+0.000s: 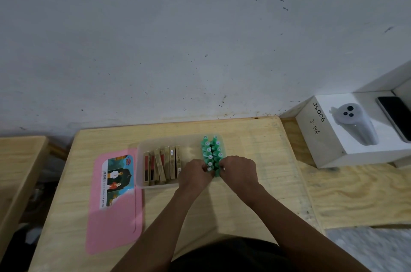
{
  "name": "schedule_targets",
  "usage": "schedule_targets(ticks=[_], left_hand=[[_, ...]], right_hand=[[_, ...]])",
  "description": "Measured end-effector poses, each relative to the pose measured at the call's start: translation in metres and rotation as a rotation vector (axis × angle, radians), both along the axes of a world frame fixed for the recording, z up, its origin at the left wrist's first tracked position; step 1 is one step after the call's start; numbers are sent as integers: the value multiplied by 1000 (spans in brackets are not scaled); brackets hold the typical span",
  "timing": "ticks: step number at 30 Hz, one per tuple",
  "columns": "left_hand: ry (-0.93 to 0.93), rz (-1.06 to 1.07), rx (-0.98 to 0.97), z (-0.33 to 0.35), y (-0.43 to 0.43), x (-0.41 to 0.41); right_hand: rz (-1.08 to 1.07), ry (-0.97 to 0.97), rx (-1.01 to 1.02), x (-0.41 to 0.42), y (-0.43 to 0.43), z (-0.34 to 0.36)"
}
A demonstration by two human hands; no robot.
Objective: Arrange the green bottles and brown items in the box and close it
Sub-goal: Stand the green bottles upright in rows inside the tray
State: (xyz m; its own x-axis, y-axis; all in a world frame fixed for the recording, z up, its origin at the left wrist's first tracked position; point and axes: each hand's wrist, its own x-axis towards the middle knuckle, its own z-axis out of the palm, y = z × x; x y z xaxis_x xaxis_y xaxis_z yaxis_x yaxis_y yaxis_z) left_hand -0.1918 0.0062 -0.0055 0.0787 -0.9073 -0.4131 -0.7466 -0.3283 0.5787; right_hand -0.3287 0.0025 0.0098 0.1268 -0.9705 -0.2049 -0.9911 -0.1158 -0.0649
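A clear plastic box is set on a pale wooden desk, near its far edge. At the right end of the box, green bottles are stood upright in two close rows, each topped with a green cap bearing a small white round label. At the left end, brown items, slim cardboard packets with red and black panels, are packed side by side on edge, some tilted. A bare gap of box floor is left between the two groups.

The pink lid is laid flat on the desk, just beside the box on its left, with a printed sticker on its upper part.

The left hand is closed with its fingertips pinched on the nearest bottles from the left. The right hand is curled against the same bottles from the right, so a closed grip is kept on the near end of the rows by both hands.

A white carton marked "JS006" is seen to the right of the desk.
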Motion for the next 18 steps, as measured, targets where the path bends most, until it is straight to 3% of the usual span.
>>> schedule_targets(ticks=[10,18], left_hand=[[48,-24,-8,-4,-2,1],[104,-46,6,-6,-4,6]], right_hand=[[-10,55,22,3,0,5],[-50,-94,24,-7,3,13]])
